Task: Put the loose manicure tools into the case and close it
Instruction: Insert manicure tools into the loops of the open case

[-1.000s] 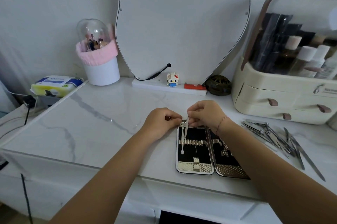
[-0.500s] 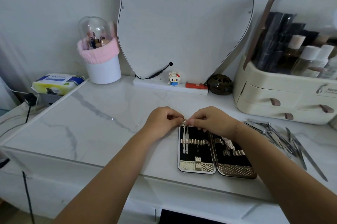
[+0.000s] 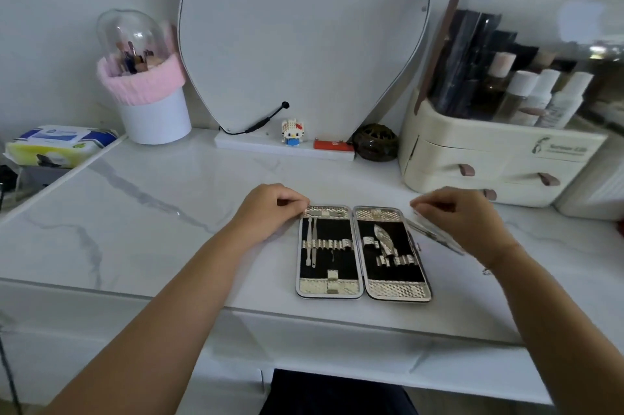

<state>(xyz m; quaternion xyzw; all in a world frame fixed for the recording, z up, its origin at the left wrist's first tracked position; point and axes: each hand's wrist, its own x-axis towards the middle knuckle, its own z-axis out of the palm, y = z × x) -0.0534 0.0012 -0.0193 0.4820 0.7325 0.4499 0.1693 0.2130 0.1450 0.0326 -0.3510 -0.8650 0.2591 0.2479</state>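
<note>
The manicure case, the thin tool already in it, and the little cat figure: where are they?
manicure case point(image 3: 395, 291): head view, patterned lower edge of the right half.
thin tool point(image 3: 313, 242): head view, mid-shaft, in the left half.
cat figure point(image 3: 292, 131): head view, its white face, by the mirror base.

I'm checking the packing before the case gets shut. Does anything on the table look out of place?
Most elastic loops in the open case are empty; only thin tools sit in its left half. Loose tools lie on the table to its right, under the right hand. Nothing looks spilled or damaged.
</note>
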